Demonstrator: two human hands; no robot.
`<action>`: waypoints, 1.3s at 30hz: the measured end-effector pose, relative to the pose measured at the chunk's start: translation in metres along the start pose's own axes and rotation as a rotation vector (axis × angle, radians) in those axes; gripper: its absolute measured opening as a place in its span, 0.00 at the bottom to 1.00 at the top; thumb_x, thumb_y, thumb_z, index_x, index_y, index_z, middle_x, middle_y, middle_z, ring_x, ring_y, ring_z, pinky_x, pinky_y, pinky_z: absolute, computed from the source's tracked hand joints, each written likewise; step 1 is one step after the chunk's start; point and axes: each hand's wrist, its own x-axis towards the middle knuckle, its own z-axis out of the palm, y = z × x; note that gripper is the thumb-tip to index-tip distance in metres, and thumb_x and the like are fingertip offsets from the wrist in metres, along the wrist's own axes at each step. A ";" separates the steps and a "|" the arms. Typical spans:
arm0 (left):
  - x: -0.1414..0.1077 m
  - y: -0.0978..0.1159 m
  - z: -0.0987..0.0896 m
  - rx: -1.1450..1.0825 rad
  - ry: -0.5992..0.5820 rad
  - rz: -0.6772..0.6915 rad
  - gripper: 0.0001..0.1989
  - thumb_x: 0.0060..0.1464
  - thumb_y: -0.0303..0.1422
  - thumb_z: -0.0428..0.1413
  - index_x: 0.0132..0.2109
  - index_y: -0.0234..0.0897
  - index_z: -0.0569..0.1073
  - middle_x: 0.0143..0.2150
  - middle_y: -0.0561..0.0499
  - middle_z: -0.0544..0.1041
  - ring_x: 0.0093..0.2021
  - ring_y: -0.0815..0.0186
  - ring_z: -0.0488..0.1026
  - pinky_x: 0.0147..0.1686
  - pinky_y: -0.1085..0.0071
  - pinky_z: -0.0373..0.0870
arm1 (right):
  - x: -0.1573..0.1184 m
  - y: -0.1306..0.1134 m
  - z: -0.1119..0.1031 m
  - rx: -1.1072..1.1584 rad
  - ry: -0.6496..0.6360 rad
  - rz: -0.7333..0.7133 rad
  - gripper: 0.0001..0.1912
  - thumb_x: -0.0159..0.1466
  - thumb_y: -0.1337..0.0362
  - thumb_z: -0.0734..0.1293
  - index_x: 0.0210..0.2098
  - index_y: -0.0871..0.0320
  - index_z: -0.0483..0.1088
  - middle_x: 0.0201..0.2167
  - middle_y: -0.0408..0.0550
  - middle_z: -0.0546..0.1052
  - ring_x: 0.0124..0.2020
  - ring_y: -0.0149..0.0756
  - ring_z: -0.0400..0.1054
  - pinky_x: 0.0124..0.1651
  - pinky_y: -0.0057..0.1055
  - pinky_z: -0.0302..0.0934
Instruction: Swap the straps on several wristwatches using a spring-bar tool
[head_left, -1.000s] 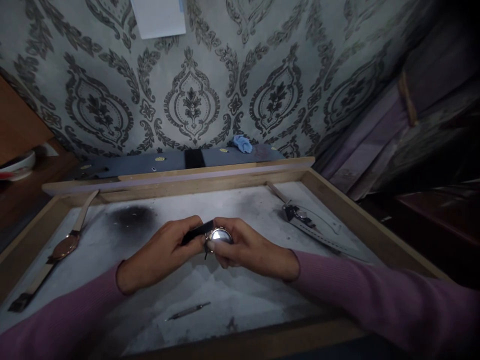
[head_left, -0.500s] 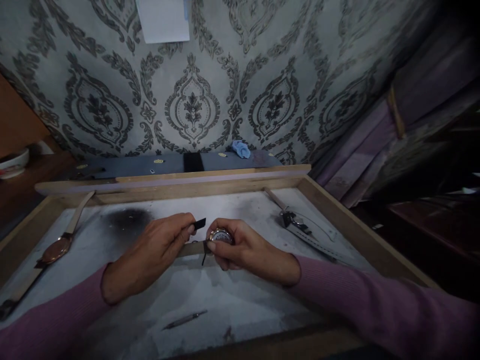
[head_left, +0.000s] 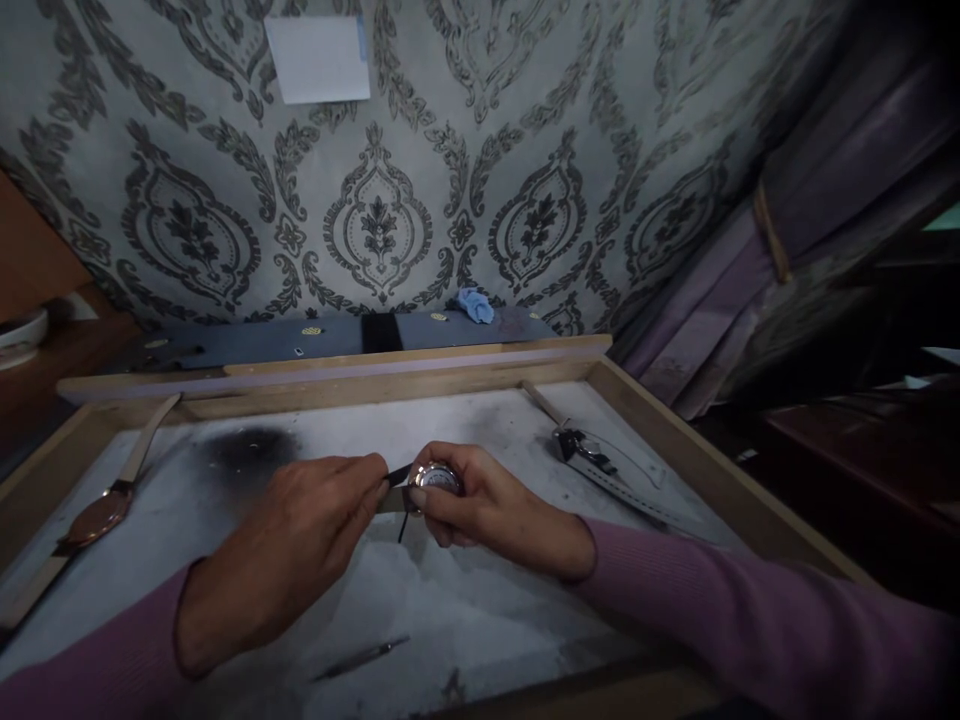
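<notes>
Near the middle of the wooden-framed tray (head_left: 420,375), my right hand (head_left: 472,495) pinches a round metal watch (head_left: 439,478) between thumb and fingers. A pale strap (head_left: 391,498) runs left from the watch, partly hidden behind my left hand. The fingers of my left hand (head_left: 322,510) are closed on a short black strip (head_left: 397,475), whose far end reaches the watch's left edge. A thin dark piece (head_left: 403,526) hangs below the watch. On the whitish surface nearer me lies a slim metal tool (head_left: 361,659).
A watch with a brown face (head_left: 100,516) lies at the tray's left. Another watch (head_left: 589,452) with straps lies at the right. Behind the tray is a crumpled blue cloth (head_left: 476,306). A bowl (head_left: 22,338) stands at far left, a curtain (head_left: 720,290) hangs at right.
My left hand has turned and brought the black strip down and right, against the watch. My right hand still holds the watch. The whole view has shifted slightly.
</notes>
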 end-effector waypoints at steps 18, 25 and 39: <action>0.001 0.001 0.002 0.118 0.001 0.028 0.15 0.66 0.30 0.41 0.33 0.38 0.68 0.23 0.54 0.71 0.23 0.66 0.67 0.24 0.70 0.55 | 0.001 0.003 0.000 -0.028 -0.010 -0.026 0.04 0.61 0.69 0.64 0.32 0.59 0.62 0.15 0.35 0.66 0.16 0.22 0.55 0.19 0.19 0.46; 0.001 0.000 0.002 0.084 -0.008 0.037 0.15 0.66 0.30 0.41 0.34 0.37 0.70 0.24 0.52 0.73 0.23 0.66 0.68 0.24 0.69 0.56 | 0.001 0.003 0.000 -0.054 -0.020 -0.035 0.03 0.61 0.68 0.63 0.33 0.59 0.62 0.15 0.35 0.66 0.16 0.22 0.55 0.19 0.19 0.46; 0.003 0.000 0.001 0.028 -0.028 0.034 0.15 0.67 0.31 0.41 0.34 0.36 0.70 0.24 0.53 0.72 0.23 0.67 0.66 0.25 0.70 0.54 | 0.000 0.003 0.001 -0.089 -0.023 -0.068 0.03 0.61 0.70 0.62 0.32 0.59 0.61 0.15 0.35 0.66 0.17 0.22 0.55 0.19 0.19 0.47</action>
